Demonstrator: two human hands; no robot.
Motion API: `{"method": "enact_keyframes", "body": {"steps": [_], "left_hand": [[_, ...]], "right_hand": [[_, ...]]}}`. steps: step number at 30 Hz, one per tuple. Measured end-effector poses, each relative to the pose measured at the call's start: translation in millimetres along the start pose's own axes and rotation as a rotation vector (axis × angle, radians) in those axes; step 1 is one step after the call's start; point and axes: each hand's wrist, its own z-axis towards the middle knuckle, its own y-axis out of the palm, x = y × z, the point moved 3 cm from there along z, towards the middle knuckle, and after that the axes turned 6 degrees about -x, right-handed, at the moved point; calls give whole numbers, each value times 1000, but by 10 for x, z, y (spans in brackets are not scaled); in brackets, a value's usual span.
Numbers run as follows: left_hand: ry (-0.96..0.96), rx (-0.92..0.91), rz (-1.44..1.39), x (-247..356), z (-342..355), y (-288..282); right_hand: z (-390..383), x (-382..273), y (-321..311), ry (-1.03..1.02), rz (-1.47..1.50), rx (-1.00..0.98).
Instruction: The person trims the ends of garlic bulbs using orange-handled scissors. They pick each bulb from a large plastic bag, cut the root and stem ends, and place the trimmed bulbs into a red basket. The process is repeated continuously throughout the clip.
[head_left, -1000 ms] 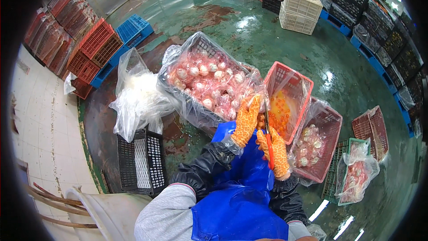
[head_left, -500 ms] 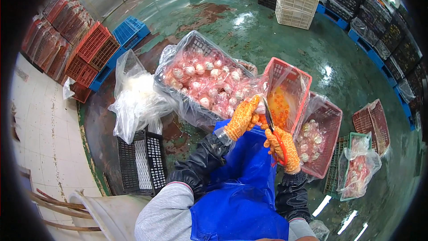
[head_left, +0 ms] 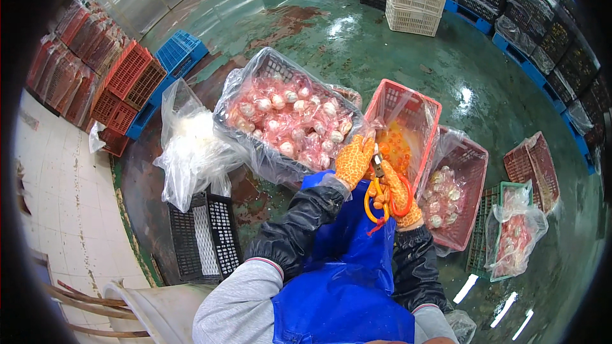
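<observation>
My right hand (head_left: 401,200), in an orange patterned glove, grips a pair of scissors (head_left: 377,164) with red and orange-yellow handle loops. The blades point away from me, close to my left hand (head_left: 356,159). That hand wears a matching glove, its fingers bent together; what they hold is hidden. Beyond it, a dark crate (head_left: 240,99) lined with clear plastic holds many pale, egg-like balls (head_left: 303,111) in wet pinkish film. Just past my right hand, a red crate (head_left: 426,103) contains orange, yolk-like balls (head_left: 396,143) in yellowish liquid.
Another red crate (head_left: 475,172) with pale balls stands to the right, then a green crate (head_left: 479,229) with a plastic bag. White plastic (head_left: 191,146) and a black crate (head_left: 185,242) lie left. Crate stacks line the wet floor's edges, including cream crates (head_left: 414,6).
The scissors have turned, so both handle loops now show and the blades sit lower between my hands. My right hand has shifted slightly. The whole view has moved a little.
</observation>
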Motion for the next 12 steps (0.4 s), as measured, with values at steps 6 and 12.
{"method": "enact_keyframes", "body": {"steps": [6, 12], "left_hand": [[78, -53, -162, -138, 105, 140], [381, 188, 164, -325, 116, -326]], "right_hand": [[-88, -168, 80, -74, -244, 129], [-173, -161, -657, -397, -71, -9]]}}
